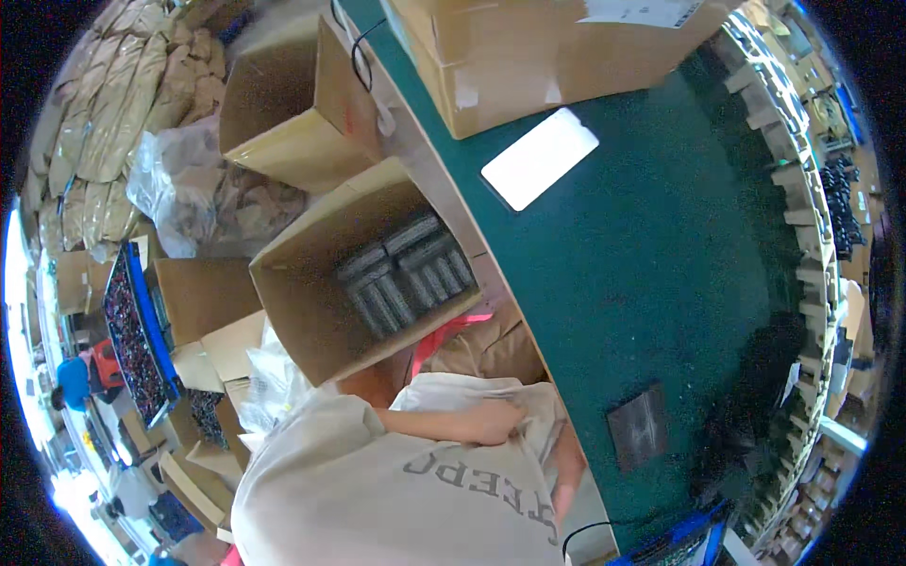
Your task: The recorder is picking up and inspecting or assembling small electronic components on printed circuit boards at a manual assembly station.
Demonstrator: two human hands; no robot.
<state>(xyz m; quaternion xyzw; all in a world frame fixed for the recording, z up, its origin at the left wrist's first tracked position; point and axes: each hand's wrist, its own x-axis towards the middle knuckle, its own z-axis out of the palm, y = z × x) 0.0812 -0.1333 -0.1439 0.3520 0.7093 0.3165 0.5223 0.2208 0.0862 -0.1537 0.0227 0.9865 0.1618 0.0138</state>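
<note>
Across the front of my pale shirt [396,491] lies my left forearm. My left hand [494,422] is closed, its fingers curled by the folds of the sleeve; whatever they hold is hidden. Part of my right arm [567,464] shows between the shirt and the table edge, its fingers out of sight. Ahead of my lap, an open cardboard box [307,283] tilts toward me, holding several grey-black flat packs [406,274] in rows. A pink strip [453,332] and brown wrapping [486,349] lie between box and table.
On the green table [604,274] lie a phone [543,158] with a white screen and a dark flat pack [639,427]. A large carton [557,57] stands at its far end. Another open carton [302,104], plastic bags [184,189] and a blue-edged bin [137,330] are at left.
</note>
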